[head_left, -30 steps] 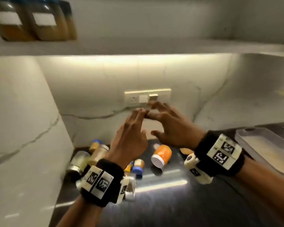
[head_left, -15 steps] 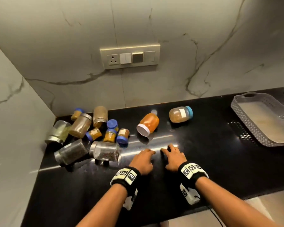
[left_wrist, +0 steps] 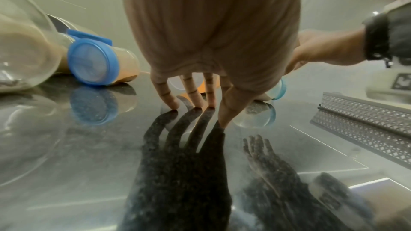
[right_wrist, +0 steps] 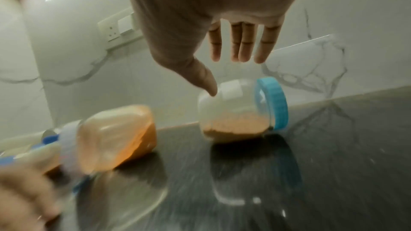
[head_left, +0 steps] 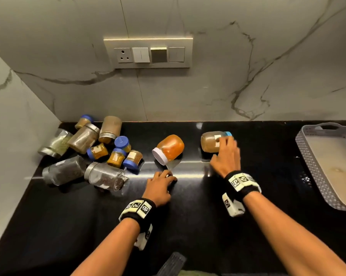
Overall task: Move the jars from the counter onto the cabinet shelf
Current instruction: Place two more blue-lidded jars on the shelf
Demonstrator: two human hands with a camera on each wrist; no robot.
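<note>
Several jars lie on their sides on the black counter (head_left: 257,196). An orange jar with a white lid (head_left: 169,149) lies mid-counter. To its right lies a brown-filled jar with a light blue lid (head_left: 209,144). My right hand (head_left: 226,148) hovers over that jar with fingers straight; in the right wrist view its thumb (right_wrist: 208,83) touches the jar (right_wrist: 235,115). My left hand (head_left: 165,179) rests its fingertips (left_wrist: 172,102) on the counter just in front of the orange jar, holding nothing. A heap of glass and blue-lidded jars (head_left: 92,152) fills the back left corner. No cabinet shelf is in view.
A grey perforated tray (head_left: 307,162) stands at the right end of the counter. A switch panel (head_left: 148,52) is set in the marble back wall. A marble side wall (head_left: 12,126) closes off the left. The counter's front edge runs under my forearms.
My view dropped from the shelf to the counter and both hands came down onto it. Since half a second ago my right hand slid forward and right to the light-blue-lidded jar; the left barely moved.
</note>
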